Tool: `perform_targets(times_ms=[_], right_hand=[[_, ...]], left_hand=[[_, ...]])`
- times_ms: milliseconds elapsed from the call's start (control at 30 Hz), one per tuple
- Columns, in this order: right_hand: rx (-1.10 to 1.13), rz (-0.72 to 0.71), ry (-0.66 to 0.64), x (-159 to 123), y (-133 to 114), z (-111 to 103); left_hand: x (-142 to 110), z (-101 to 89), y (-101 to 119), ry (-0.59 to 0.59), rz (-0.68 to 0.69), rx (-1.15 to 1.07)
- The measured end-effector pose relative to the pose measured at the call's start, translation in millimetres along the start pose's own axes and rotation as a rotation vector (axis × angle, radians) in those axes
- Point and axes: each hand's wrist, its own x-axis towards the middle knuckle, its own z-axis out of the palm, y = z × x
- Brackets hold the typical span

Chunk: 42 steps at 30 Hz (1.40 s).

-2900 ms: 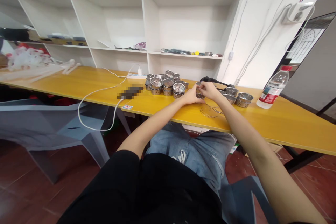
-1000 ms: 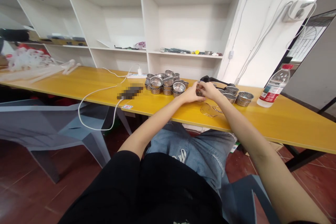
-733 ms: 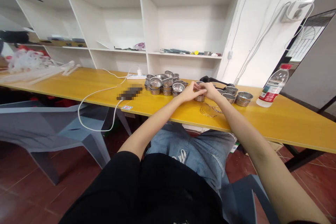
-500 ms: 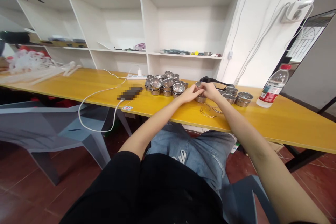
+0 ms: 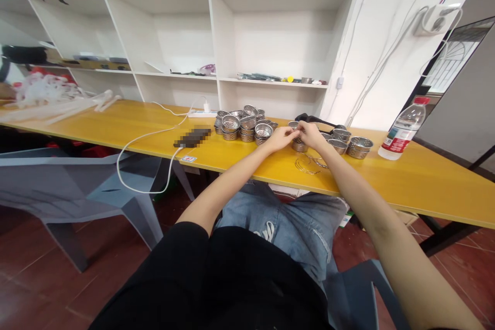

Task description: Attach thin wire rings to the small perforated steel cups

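Observation:
Both hands meet over a small perforated steel strainer basket [image 5: 299,147] standing on the table. My left hand [image 5: 284,138] is closed at its near left rim, thumb and fingers pressed together. My right hand [image 5: 310,135] pinches at the rim from the other side, its fingertips close to those of the left. The hands cover much of the basket's top, and any small part between the fingertips is hidden. Just in front of the basket lie several thin wire rings [image 5: 307,165]. More strainer baskets [image 5: 359,147] stand beyond my right forearm.
A stacked group of strainer baskets [image 5: 247,129] is left of my hands. A blurred-out dark device [image 5: 192,137] with a white cable lies farther left. A water bottle [image 5: 403,129] stands at the right; white shelves [image 5: 270,80] rise behind the yellow table [image 5: 410,185].
The view has shifted very slightly. My hands stay at the same basket, with only a small change in finger position; nothing else has visibly moved.

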Motion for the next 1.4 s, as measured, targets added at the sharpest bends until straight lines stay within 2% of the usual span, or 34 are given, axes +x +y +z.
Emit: perform_targets(times_ms=[133, 267, 467, 700, 900, 1133, 1400], right_hand=[[-0.033, 0.022, -0.027, -0.5, 4.5, 0.5], [-0.054, -0.021, -0.034, -1.2, 4.9, 2.3], [-0.003, -0.046, -0.014, -2.4, -3.7, 5.0], [0.107, -0.077, 0.001, -6.4, -8.6, 4.9], [0.209, 0.01, -0.018, -6.9, -14.2, -1.3], [0.264, 0.102, -0.09, -5.7, -19.1, -11.1], [0.188, 0.09, -0.018, -8.3, -15.6, -4.9]], left_hand=[[2.2, 4.4, -2.9, 0.017, -0.025, -0.058], [4.4, 7.8, -4.3, 0.032, -0.033, -0.148], [8.0, 7.0, 0.7, 0.034, -0.158, -0.329], [1.9, -0.6, 3.6, -0.089, -0.331, -0.436], [-1.1, -3.8, 2.3, -0.18, -0.318, -0.417], [-1.8, -2.3, 0.5, -0.169, -0.272, -0.358], [-1.2, 6.5, -3.7, -0.143, -0.217, -0.348]])
